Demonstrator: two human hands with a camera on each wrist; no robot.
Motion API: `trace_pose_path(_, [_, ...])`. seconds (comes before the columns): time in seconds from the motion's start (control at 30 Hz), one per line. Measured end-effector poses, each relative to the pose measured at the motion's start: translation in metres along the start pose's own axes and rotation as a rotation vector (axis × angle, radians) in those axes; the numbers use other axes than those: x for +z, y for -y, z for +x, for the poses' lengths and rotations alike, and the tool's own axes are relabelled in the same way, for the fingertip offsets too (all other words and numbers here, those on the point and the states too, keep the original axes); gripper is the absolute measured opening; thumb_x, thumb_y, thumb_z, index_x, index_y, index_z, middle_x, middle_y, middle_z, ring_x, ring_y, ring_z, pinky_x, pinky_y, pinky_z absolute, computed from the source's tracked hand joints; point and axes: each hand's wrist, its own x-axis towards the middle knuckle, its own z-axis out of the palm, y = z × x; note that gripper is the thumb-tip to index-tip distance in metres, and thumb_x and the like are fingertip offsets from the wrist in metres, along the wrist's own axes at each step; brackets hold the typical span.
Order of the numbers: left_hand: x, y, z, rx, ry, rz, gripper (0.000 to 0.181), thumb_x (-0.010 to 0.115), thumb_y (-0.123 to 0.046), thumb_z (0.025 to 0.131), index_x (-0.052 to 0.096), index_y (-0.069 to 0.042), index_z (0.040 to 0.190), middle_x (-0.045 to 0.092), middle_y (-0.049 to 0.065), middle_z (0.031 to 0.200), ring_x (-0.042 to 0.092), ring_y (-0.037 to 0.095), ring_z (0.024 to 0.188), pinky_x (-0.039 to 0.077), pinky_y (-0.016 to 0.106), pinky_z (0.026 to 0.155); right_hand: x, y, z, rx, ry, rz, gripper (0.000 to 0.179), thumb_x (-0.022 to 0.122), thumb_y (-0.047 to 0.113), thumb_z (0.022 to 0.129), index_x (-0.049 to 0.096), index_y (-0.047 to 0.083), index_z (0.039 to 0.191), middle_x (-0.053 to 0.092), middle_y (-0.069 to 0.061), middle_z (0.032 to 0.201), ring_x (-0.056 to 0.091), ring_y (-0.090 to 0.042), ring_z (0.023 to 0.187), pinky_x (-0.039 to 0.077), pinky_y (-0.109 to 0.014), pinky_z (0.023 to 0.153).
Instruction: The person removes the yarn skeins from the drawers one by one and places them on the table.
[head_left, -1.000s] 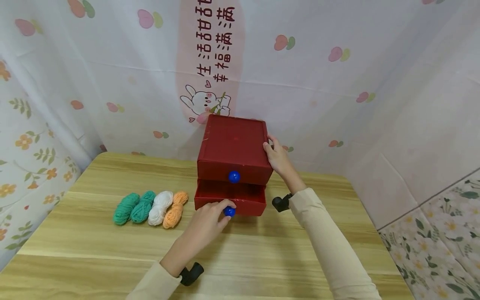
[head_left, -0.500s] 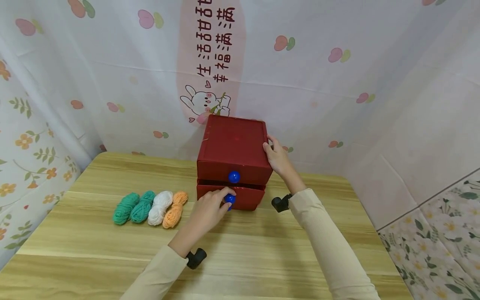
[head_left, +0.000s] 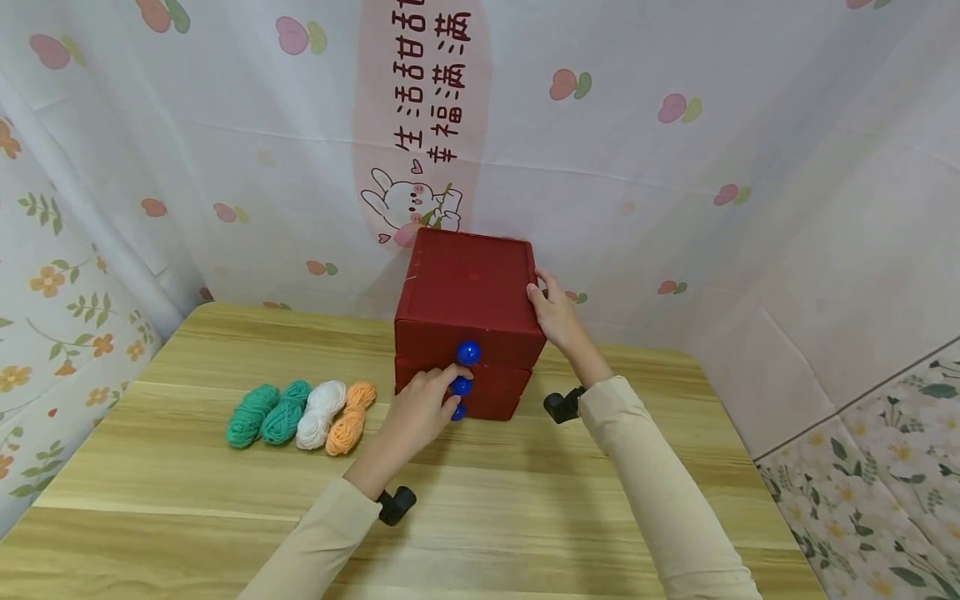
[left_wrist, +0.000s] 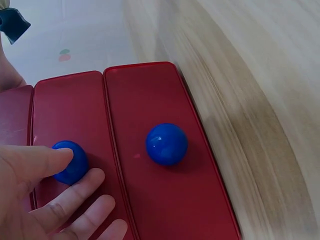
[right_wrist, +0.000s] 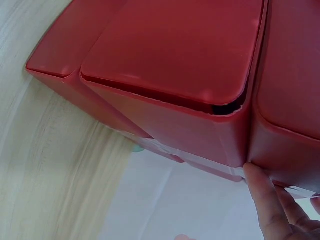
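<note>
A red drawer box [head_left: 472, 279] stands at the table's back, its drawers pushed in and stacked one above another. My left hand [head_left: 422, 410] pinches the blue knob [left_wrist: 74, 162] of the middle drawer, the thumb on one side and the index finger on the other. Below it is the bottom drawer's blue knob [left_wrist: 167, 144]; the top drawer's knob [head_left: 468, 353] sits above the hand. In the right wrist view, a narrow gap shows along one drawer front [right_wrist: 175, 55]. My right hand [head_left: 557, 312] rests against the box's upper right side, its fingers [right_wrist: 266, 197] touching that wall.
Several small yarn skeins lie left of the box: two green [head_left: 253, 415], one white [head_left: 321, 415] and one orange [head_left: 350, 421]. A printed curtain [head_left: 630, 208] hangs close behind the box. The wooden table [head_left: 480, 517] extends in front.
The middle drawer has slid back into the box, pushed by my left hand, which moved away from me with the knob. The bottom knob has come into sight. My right hand stayed put.
</note>
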Motion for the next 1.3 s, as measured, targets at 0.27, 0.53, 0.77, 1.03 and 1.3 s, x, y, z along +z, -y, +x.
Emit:
trace_pose_path(0.27, [-0.001, 0.003, -0.013, -0.014, 0.086, -0.067, 0.044, 0.062, -0.013, 0.089, 0.053, -0.023, 0.130, 0.060, 0.012, 0.118, 0.057, 0.031, 0.107, 0.050, 0.046, 0.081, -0.001, 0.000, 0.000, 0.000, -0.005, -0.003, 0.053, 0.030, 0.031, 0.102, 0.016, 0.011, 0.149, 0.049, -0.023, 0.127, 0.051, -0.033, 0.115, 0.040, -0.047, 0.098])
trace_pose_path(0.53, [0.006, 0.012, -0.020, -0.139, 0.273, -0.127, 0.040, 0.060, -0.020, 0.090, 0.054, -0.018, 0.130, 0.056, 0.016, 0.124, 0.051, 0.035, 0.115, 0.046, 0.053, 0.086, -0.001, 0.002, -0.001, 0.004, -0.011, 0.004, 0.053, 0.031, 0.032, 0.102, 0.018, 0.012, 0.149, 0.050, -0.022, 0.126, 0.053, -0.033, 0.112, 0.042, -0.046, 0.097])
trace_pose_path(0.77, [0.028, 0.032, -0.011, -0.136, 0.237, -0.176, 0.039, 0.058, -0.009, 0.088, 0.054, -0.014, 0.127, 0.064, 0.012, 0.101, 0.058, 0.019, 0.068, 0.045, 0.030, 0.054, -0.001, 0.001, 0.000, 0.009, -0.004, -0.016, 0.054, 0.030, 0.033, 0.102, 0.016, 0.013, 0.149, 0.050, -0.022, 0.125, 0.052, -0.033, 0.112, 0.040, -0.047, 0.098])
trace_pose_path(1.03, [0.036, 0.034, -0.006, -0.121, 0.149, -0.172, 0.026, 0.064, -0.010, 0.086, 0.062, -0.014, 0.112, 0.066, 0.007, 0.087, 0.050, 0.010, 0.054, 0.037, 0.024, 0.046, -0.001, 0.001, 0.000, 0.010, -0.003, 0.012, 0.053, 0.030, 0.032, 0.102, 0.016, 0.013, 0.149, 0.050, -0.021, 0.122, 0.053, -0.033, 0.108, 0.042, -0.046, 0.095])
trace_pose_path(1.3, [0.035, 0.032, -0.009, -0.114, 0.138, -0.140, 0.025, 0.065, -0.006, 0.085, 0.063, -0.014, 0.108, 0.065, 0.005, 0.081, 0.046, 0.011, 0.052, 0.032, 0.022, 0.045, -0.001, 0.001, 0.001, 0.006, 0.001, 0.018, 0.053, 0.030, 0.032, 0.101, 0.017, 0.013, 0.149, 0.050, -0.021, 0.122, 0.053, -0.033, 0.109, 0.042, -0.046, 0.096])
